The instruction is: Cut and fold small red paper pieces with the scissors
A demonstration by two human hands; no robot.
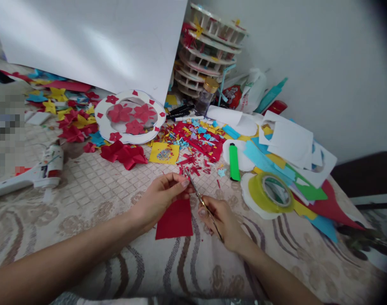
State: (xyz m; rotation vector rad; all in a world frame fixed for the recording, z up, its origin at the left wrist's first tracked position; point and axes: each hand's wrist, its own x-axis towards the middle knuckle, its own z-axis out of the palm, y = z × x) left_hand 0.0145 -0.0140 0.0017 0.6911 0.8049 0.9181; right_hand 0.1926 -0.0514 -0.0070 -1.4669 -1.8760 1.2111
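My left hand point(163, 197) is closed in a pinch on a small piece of red paper point(181, 170), most of it covered by my fingers. A pair of scissors point(203, 204) sits in my right hand point(223, 222), its blades pointing up and left to the left fingertips. Whether the blades touch the paper I cannot tell. Below both hands, a red paper sheet point(174, 222) lies flat on the patterned tablecloth point(95, 254). Red snippets point(196, 170) are scattered just beyond the scissors' tip.
Left stands a glue gun point(49, 169). A white paper ring point(101, 127) with red flowers lies behind, near a yellow paper square point(155, 153). To the right are a green cutter point(233, 163), a tape roll point(272, 192) and paper offcuts point(290, 142). A tiered white structure point(209, 51) rises at the back.
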